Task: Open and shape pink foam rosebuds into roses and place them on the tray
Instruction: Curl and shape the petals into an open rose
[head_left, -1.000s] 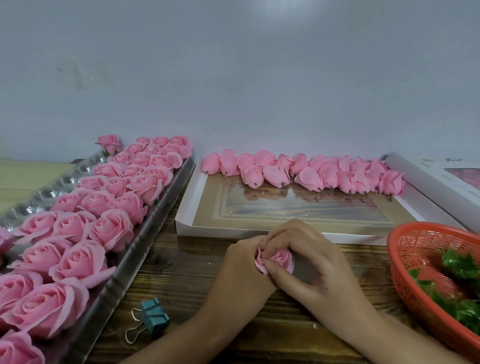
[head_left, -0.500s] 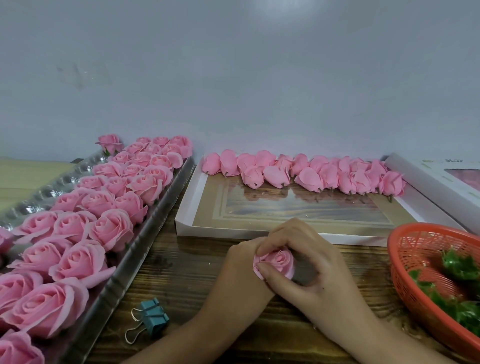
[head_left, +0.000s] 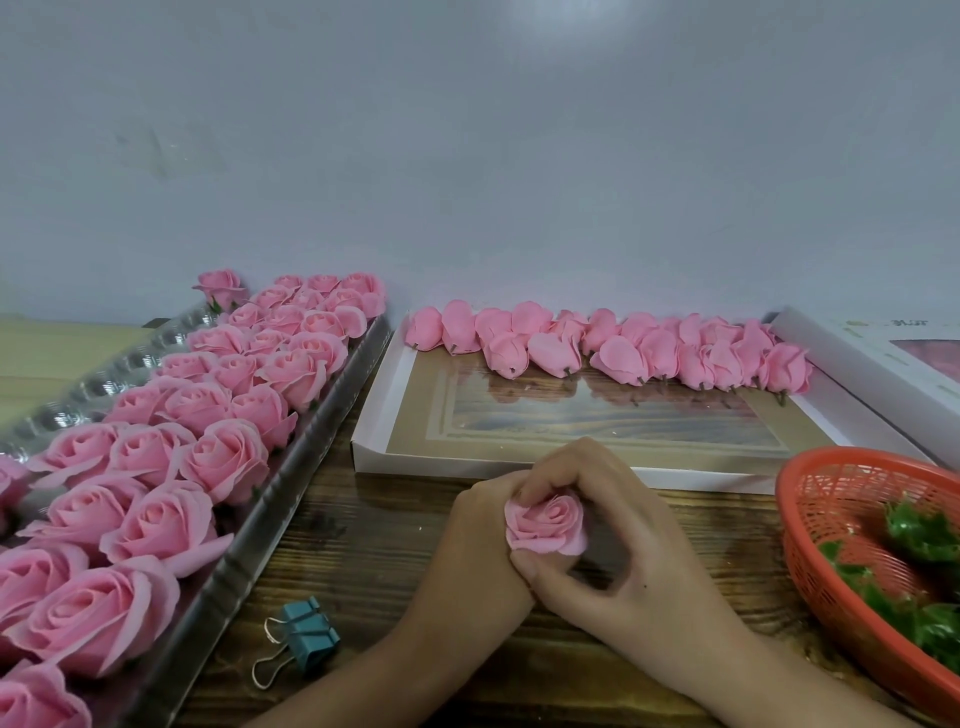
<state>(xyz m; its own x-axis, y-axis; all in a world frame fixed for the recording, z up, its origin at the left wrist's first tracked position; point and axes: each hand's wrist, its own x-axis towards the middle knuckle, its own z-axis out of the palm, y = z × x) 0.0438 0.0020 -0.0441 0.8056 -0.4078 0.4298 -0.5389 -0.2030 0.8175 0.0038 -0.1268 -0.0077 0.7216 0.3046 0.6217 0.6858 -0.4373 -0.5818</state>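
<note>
A pink foam rose (head_left: 548, 525) sits between both hands above the wooden table, its outer petals spread and its centre spiral showing. My left hand (head_left: 472, 551) grips it from the left side. My right hand (head_left: 613, 540) curls round it, forefinger over the top and thumb pressing the lower petal. On the left, a shiny plastic tray (head_left: 270, 540) holds several rows of opened pink roses (head_left: 171, 467). A row of closed pink rosebuds (head_left: 613, 351) lies along the far edge of a shallow white box lid (head_left: 374, 441).
An orange mesh basket (head_left: 831, 525) with green leaf pieces stands at the right edge. A teal binder clip (head_left: 306, 636) lies on the table near my left forearm. A white box (head_left: 878, 364) sits at the far right. A grey wall is close behind.
The rose has opened wider between my fingers; its spiral and lower petals now show. My right thumb has slid down to the lower petal. Both hands stay in the same place.
</note>
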